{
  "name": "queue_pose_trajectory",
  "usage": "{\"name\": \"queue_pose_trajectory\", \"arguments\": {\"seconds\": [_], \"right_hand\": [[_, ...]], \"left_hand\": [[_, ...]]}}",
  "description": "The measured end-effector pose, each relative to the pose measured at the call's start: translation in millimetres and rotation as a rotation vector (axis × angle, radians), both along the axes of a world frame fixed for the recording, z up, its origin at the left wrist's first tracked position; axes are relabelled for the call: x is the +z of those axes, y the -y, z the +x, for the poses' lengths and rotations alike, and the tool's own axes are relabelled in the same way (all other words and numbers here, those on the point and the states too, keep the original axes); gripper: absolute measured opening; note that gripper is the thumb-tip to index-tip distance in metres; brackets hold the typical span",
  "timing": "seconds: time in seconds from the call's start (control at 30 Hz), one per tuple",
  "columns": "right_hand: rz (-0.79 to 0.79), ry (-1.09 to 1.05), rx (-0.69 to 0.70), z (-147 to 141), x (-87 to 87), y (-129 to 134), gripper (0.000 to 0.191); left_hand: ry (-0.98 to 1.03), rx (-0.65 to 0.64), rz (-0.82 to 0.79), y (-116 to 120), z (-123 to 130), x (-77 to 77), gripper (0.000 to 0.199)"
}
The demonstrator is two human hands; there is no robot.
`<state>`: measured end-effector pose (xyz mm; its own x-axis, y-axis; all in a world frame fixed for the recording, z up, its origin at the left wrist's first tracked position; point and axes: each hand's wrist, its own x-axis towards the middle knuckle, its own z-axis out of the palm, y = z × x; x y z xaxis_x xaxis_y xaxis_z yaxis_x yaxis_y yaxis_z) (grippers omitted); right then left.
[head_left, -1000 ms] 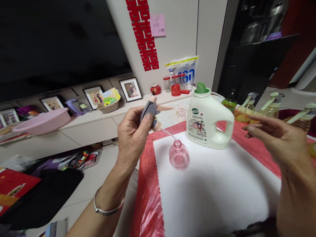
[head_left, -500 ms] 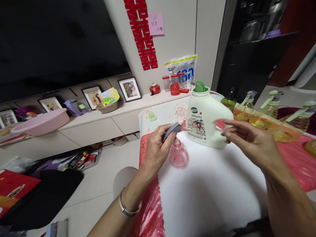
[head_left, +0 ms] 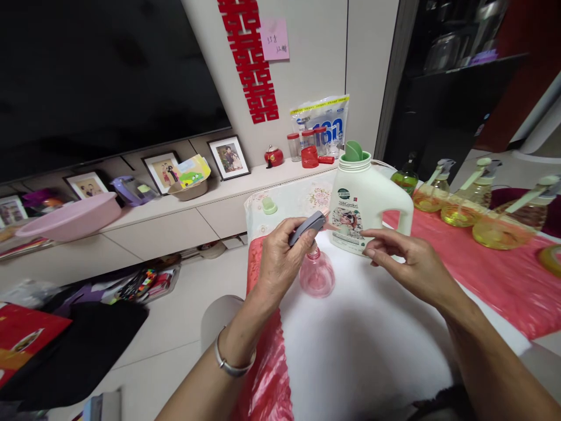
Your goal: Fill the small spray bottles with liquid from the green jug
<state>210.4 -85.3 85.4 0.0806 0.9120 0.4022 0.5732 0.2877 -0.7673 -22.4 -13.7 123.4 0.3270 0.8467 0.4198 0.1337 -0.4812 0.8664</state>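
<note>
My left hand (head_left: 280, 257) is wrapped round a grey spray head (head_left: 307, 227) with a pink nozzle, above the open neck of a pink clear bottle (head_left: 318, 277). That bottle stands upright on the white table cover (head_left: 363, 327). In front of the large pale green jug (head_left: 359, 193), my right hand (head_left: 403, 263) hovers with bent fingers and its thumb close to the index finger. I see nothing between them. A green cap piece (head_left: 354, 151) sits in the jug's open mouth.
Spray bottles with yellow liquid (head_left: 460, 207) stand at the right on red plastic (head_left: 464, 251). A light green cap (head_left: 269, 205) lies at the table's back left. Lidded jars (head_left: 308, 140) stand behind.
My right hand has moved left from the jug's handle to the front of the jug, nearer the spray head. My left hand still holds the spray head in nearly the same place.
</note>
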Motion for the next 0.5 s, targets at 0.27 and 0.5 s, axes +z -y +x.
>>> {"name": "queue_pose_trajectory", "arguments": {"seconds": [0.27, 0.5], "right_hand": [[-0.021, 0.044, 0.029, 0.2, -1.2, -2.7, 0.033], [-0.016, 0.063, 0.04, 0.1, -1.1, -3.6, 0.032]], "left_hand": [[-0.039, 0.032, -0.091, -19.6, 5.7, 2.8, 0.023], [-0.098, 0.016, -0.123, -26.0, 8.4, 1.4, 0.021]]}}
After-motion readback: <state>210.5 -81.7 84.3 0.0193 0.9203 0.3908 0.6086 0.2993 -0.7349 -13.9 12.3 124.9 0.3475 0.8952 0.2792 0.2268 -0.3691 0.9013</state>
